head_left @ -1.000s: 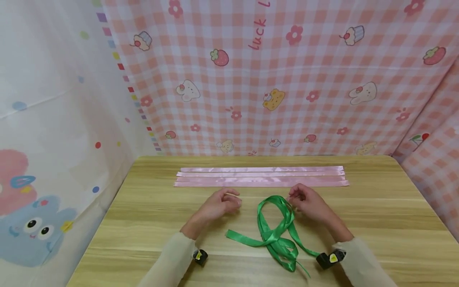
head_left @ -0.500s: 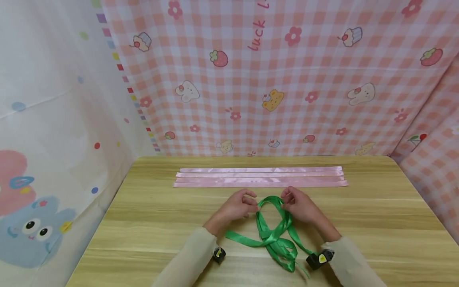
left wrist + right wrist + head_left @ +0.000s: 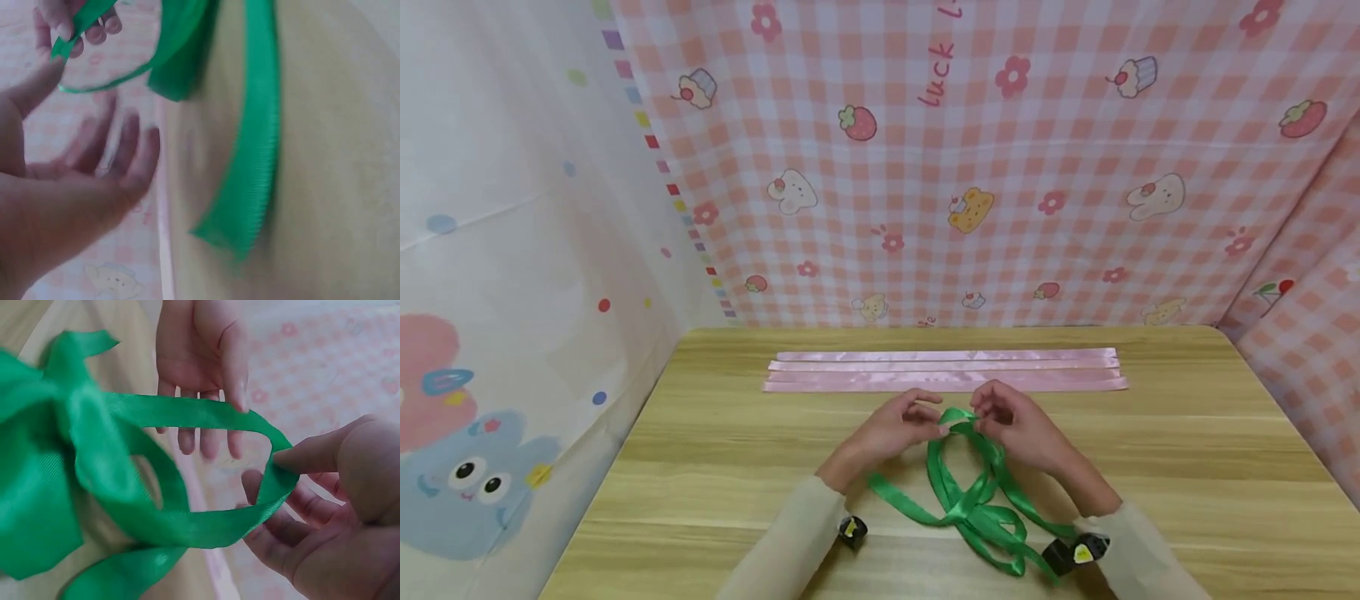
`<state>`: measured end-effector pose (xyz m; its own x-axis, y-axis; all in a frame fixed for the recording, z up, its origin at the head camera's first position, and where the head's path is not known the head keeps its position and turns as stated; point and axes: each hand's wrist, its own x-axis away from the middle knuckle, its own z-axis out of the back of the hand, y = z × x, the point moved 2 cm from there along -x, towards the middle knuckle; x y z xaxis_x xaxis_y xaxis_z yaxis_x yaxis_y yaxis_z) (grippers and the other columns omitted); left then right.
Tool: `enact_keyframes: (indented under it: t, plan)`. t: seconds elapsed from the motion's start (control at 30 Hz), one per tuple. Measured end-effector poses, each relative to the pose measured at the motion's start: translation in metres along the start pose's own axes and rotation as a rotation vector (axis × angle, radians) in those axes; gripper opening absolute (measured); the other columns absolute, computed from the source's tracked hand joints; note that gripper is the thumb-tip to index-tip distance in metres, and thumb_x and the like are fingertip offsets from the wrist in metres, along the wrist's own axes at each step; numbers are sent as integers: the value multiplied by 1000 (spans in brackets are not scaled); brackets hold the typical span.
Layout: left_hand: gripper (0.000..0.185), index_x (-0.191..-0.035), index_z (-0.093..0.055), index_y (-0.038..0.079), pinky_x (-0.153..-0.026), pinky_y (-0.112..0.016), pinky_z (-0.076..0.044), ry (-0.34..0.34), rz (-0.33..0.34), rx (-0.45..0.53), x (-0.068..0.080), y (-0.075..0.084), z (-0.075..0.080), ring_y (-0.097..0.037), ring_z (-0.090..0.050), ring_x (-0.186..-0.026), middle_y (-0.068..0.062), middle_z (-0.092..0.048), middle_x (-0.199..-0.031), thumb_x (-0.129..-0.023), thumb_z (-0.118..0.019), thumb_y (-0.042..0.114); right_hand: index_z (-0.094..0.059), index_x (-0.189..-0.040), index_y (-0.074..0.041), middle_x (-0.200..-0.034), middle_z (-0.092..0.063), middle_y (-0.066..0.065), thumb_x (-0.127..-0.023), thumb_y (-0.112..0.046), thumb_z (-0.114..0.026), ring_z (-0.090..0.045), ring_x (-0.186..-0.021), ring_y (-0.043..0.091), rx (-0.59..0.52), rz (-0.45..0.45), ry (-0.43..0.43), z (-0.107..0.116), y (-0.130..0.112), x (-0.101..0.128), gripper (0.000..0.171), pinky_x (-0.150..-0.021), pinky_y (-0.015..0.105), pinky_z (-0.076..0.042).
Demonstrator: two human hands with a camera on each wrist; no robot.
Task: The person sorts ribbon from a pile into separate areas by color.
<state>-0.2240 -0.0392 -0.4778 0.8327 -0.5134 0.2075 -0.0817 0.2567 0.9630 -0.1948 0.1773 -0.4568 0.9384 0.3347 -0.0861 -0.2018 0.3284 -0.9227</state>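
Both hands (image 3: 891, 432) (image 3: 1028, 430) touch a looped green ribbon (image 3: 964, 506), the left perhaps pinching.

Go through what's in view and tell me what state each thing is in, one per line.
Green ribbon: loosely looped, far loop pinched, one loose end out to the left.
Pink ribbon strips: flat, laid straight side by side.
Right hand: thumb and fingers pinching the green ribbon.
Left hand: fingers apart from thumb, thumb at the green ribbon.
Patterned cloth: hanging behind the table, lightly creased.
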Motion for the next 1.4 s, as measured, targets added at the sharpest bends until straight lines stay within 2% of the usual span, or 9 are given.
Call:
enact_keyframes:
  t: [0.17,0.33,0.5,0.73,0.87,0.97,1.07,1.17,1.4]
  plan:
    - [41,-130,-56,11,-94,-32,-48,-95,-72,125,15,16,13,-22,-66,-96,-4,-70,-96,-92,-71,14,-54,-109,-2,-99,-52,19,-92,10,-49,-63,-70,32,-89,31,-46,5,-23,6,21,-63,36,-56]
    - [35,-126,-52,6,-81,-29,-54,-197,-224,265,32,38,23,-17,-65,-78,0,-65,-84,-94,-64,2,-50,-114,1,-106,-50,20,-96,6,-51,-50,-57,20,-148,79,-165,16,-42,14,19,-53,30,-47]
    - [36,-129,-50,5,-70,-26,-50,-260,-285,258,45,59,27,-12,-57,-69,3,-64,-86,-95,-63,5,-48,-119,2,-113,-51,21,-98,-4,-58,-37,-54,15,-179,79,-279,28,-59,18,24,-50,28,-39]
    - [35,-133,-52,4,-65,-25,-44,-214,-322,137,53,73,30,-14,-49,-67,3,-68,-90,-99,-59,9,-49,-116,-4,-102,-57,12,-98,-3,-58,-31,-55,13,-246,81,-335,41,-69,20,19,-48,28,-31]
    - [33,-131,-55,6,-63,-25,-42,-164,-311,87,54,75,31,-15,-48,-67,-15,-69,-97,-99,-59,8,-49,-110,-1,-86,-59,1,-100,-4,-55,-28,-54,16,-236,83,-333,44,-71,23,13,-47,31,-27]
    - [31,-129,-57,10,-63,-25,-44,-139,-296,47,57,80,36,-16,-50,-68,-20,-69,-100,-99,-61,10,-49,-107,1,-81,-59,-2,-100,-3,-54,-27,-53,20,-212,123,-278,48,-75,26,10,-45,34,-26]
    - [30,-128,-58,12,-64,-26,-46,-122,-293,16,61,83,43,-17,-52,-70,-10,-70,-95,-98,-62,12,-51,-107,0,-81,-59,-2,-100,1,-53,-30,-55,23,-199,194,-203,57,-81,30,7,-46,34,-29]
    - [30,-128,-57,10,-65,-27,-47,-118,-299,15,67,85,52,-17,-53,-70,-9,-70,-92,-98,-62,11,-53,-108,-1,-79,-56,-3,-100,7,-49,-35,-60,24,-232,261,-155,69,-87,36,13,-51,36,-31]
    - [31,-129,-55,2,-61,-24,-41,-108,-312,29,82,84,75,-14,-49,-64,-1,-70,-87,-99,-60,10,-53,-110,-7,-78,-48,0,-98,18,-38,-32,-63,21,-355,352,-120,97,-87,46,31,-58,37,-26]
